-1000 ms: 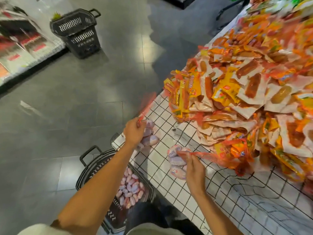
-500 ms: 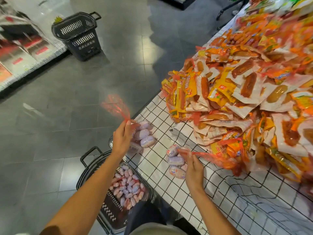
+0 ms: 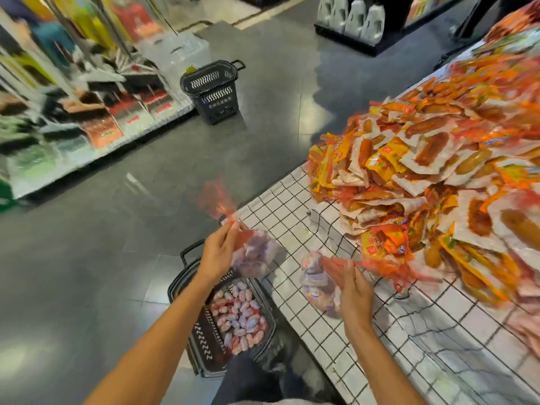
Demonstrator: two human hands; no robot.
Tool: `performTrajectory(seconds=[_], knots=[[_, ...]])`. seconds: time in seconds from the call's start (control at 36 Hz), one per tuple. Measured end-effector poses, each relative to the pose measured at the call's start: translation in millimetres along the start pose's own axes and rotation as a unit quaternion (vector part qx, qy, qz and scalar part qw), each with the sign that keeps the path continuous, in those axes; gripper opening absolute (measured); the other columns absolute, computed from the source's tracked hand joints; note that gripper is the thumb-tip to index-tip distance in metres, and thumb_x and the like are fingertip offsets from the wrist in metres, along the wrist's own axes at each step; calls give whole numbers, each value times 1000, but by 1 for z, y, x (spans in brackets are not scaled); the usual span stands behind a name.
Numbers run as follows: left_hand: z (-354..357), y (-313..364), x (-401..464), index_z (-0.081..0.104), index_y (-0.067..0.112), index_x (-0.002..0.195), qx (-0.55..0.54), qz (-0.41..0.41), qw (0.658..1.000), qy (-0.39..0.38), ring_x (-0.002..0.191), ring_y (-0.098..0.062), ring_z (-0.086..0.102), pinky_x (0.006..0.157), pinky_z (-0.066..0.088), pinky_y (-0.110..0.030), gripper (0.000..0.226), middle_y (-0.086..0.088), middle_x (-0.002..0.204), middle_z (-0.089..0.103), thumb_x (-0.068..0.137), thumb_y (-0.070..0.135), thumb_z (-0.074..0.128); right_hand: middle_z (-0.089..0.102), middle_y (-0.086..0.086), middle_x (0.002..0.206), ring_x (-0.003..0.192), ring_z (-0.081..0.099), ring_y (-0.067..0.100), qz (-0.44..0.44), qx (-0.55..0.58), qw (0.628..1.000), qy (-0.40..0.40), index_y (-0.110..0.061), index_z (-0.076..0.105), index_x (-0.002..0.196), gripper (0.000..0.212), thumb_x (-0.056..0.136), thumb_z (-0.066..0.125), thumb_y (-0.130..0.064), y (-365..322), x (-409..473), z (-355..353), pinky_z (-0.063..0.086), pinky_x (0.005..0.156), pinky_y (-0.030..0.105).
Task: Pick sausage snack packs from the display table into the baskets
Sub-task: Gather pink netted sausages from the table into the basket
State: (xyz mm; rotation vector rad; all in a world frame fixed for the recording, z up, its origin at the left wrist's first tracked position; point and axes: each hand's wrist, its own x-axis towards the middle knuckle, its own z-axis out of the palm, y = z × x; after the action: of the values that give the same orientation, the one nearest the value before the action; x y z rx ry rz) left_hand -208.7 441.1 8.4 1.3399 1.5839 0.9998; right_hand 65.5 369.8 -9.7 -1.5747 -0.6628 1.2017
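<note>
Holding two net packs at once. My left hand (image 3: 217, 255) pinches the gathered red neck of one sausage pack (image 3: 254, 257); the bulk of it hangs just right of and below my fingers, tail of netting (image 3: 214, 200) flaring up above the pinch. That pack is off the table (image 3: 292, 229), out past its edge, and the near basket (image 3: 201, 334) sits directly below the grip, already well filled with the same small pink and purple sausages.

My right hand (image 3: 352, 287) pinches the stretched red netting of a second pack (image 3: 318, 285). Its lumpy body lies just left of the fingers, resting on the table's checked cloth; the netting tail runs right from the pinch toward the big pile of orange and yellow packets (image 3: 423, 176).

Handling, my read: light, soft, floppy. Loose sausages in mesh, so the body sags and swings under whatever holds it. Mesh isn't slippery and doesn't look fragile. Best hold is the bunched neck, as now; grabbing the body would just squash lumps around. The long tail could snag on the pile or the table, so lift clear before swinging over.

Motion blur on both packs, finger detail is soft.

Second basket (image 3: 211, 92) stands well apart, far up the floor from either grip, beside the shelves (image 3: 87, 118).
</note>
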Motion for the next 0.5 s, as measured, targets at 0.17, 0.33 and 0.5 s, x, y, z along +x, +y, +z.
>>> performTrajectory(seconds=[0.17, 0.33, 0.5], knots=[[-14, -6, -80, 74, 33, 101, -31, -34, 998, 40, 89, -13, 73, 79, 56, -30, 41, 2, 100, 78, 98, 64, 47, 78, -2, 94, 83, 72, 1, -12, -36, 999, -23, -16, 75, 107, 41, 107, 43, -41, 4, -20, -17, 51, 63, 11], [-39, -28, -163, 75, 26, 104, -84, -100, 987, 96, 105, -25, 74, 97, 56, -46, 32, -6, 106, 78, 105, 43, 48, 78, 2, 97, 98, 72, 18, -19, -60, 996, -61, -15, 75, 109, 41, 107, 43, -40, -3, -49, -8, 56, 87, 33], [-68, -55, -226, 77, 24, 100, -103, -170, 960, 199, 105, -25, 73, 99, 56, -45, 33, -5, 105, 78, 100, 44, 51, 80, -5, 96, 96, 74, 7, -16, -59, 985, -161, -20, 78, 105, 40, 104, 45, -44, 7, -88, 32, 57, 84, 27]])
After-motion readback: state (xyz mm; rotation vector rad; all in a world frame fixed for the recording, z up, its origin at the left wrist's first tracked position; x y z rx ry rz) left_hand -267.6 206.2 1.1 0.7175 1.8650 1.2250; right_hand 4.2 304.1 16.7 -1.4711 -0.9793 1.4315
